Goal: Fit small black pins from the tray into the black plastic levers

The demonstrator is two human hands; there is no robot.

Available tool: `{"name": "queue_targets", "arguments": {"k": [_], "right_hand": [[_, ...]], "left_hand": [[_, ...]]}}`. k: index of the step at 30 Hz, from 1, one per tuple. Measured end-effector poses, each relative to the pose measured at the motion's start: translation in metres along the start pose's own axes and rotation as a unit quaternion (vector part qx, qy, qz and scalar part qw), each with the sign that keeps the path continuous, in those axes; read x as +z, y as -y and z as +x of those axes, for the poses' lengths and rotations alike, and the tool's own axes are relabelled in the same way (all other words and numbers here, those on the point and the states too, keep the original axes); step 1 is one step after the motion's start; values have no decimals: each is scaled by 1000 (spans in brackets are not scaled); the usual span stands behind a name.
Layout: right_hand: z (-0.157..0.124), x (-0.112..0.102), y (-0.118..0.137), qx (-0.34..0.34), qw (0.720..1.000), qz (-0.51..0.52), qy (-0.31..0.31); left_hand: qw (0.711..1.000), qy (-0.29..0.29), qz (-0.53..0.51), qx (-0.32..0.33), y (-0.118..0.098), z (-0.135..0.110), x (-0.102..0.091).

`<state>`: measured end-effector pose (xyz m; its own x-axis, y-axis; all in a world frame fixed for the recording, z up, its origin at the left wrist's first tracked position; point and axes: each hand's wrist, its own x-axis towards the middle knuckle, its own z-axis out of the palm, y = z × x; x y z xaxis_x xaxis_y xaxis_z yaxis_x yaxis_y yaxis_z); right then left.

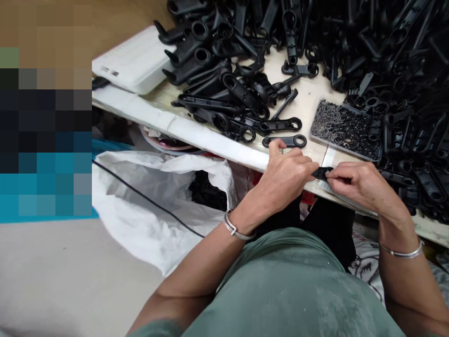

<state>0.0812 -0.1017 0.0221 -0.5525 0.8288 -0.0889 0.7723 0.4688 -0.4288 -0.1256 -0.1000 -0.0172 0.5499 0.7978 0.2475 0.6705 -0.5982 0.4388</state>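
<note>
At the table's near edge (210, 136), in front of the green shirt (287, 285): holding a black part (322, 172) in the left hand (286, 173), in a narrow, closed grip at its left end. Mostly covered by fingers; cannot tell full shape. Met at its right end by the right hand (361, 185), thumb and fingertips pinched together; cannot tell whether closed on the part or on some tiny piece. Just beyond the left hand, lying flat: a ring-ended arm (291, 141), partly overlapped in view by a finger; cannot tell if touching. Farther off: a clear tray (336, 146) of tiny pieces (345, 124), plus a heap of black handles (191, 70).

Handling, judged by look: probably light, stiff moulded plastic, unlikely to bend in a pinch. Smooth, so maybe slightly slippery. Not very fragile; perhaps weaker at thin walls. Best taken by the long edges near one end, leaving the other end open to fingertips. For the tiny pieces: likely easy to drop, best pinched singly.
</note>
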Motion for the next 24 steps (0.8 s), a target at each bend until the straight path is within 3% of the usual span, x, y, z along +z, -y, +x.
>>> {"name": "queue_targets", "arguments": {"k": [3, 6, 10, 16, 19, 24], "right_hand": [[-6, -2, -4, 24, 999, 32, 15], [-12, -16, -9, 61, 997, 36, -18], [-4, -39, -14, 183, 972, -116, -87], [39, -40, -21, 270, 923, -274, 5], [49, -34, -26, 271, 920, -283, 25], [46, -33, -32, 266, 923, -277, 10]], "left_hand": [[1000, 11, 9, 5, -2, 0, -3], [1000, 23, 19, 8, -3, 1, -7], [1000, 18, 16, 18, -5, 3, -9], [998, -34, 39, 39, 1, 14, -12], [996, -65, 59, 28, 9, 29, -20], [993, -65, 92, 39, 16, 68, -25]]}}
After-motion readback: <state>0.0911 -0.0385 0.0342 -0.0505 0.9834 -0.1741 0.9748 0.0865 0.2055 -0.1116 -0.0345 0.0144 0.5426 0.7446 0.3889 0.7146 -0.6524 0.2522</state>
